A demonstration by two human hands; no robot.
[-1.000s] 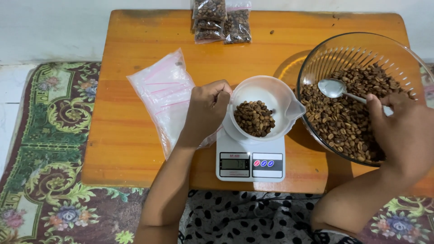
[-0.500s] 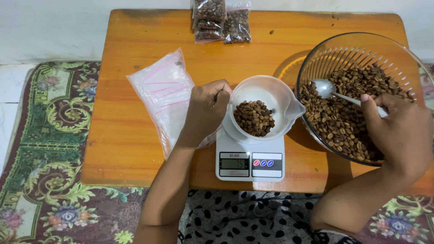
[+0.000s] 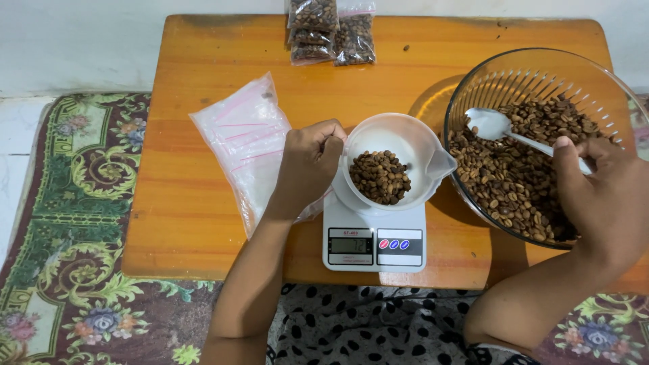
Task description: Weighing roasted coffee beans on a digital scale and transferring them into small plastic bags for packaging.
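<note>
**Lifting the empty spoon back over the beans**

Steadying the white measuring cup [image 3: 399,159] with my left hand [image 3: 307,169], I have my fingers curled shut around its handle at the cup's 9 o'clock edge. The cup sits on the white kitchen scale [image 3: 375,236], with a small heap of roasted coffee beans in its bottom.

My right hand [image 3: 605,196] pinches the handle of the white spoon [image 3: 493,124], held closed between thumb and fingers. Compared with 1 second ago, the spoon bowl has slid a little toward 9 o'clock and now hovers empty above the beans inside the glass bowl [image 3: 541,67], which stands at 3 o'clock from the cup. The heap in the cup looks unchanged, so I judge no beans went across in that second; the spoon has only been repositioned over the bowl.

At 9 o'clock from my left hand lies a stack of clear zip bags [image 3: 247,135] on the wooden table [image 3: 189,230]. At 12 o'clock, 2 or more filled bean packets [image 3: 331,27] rest at the table's far edge.
</note>
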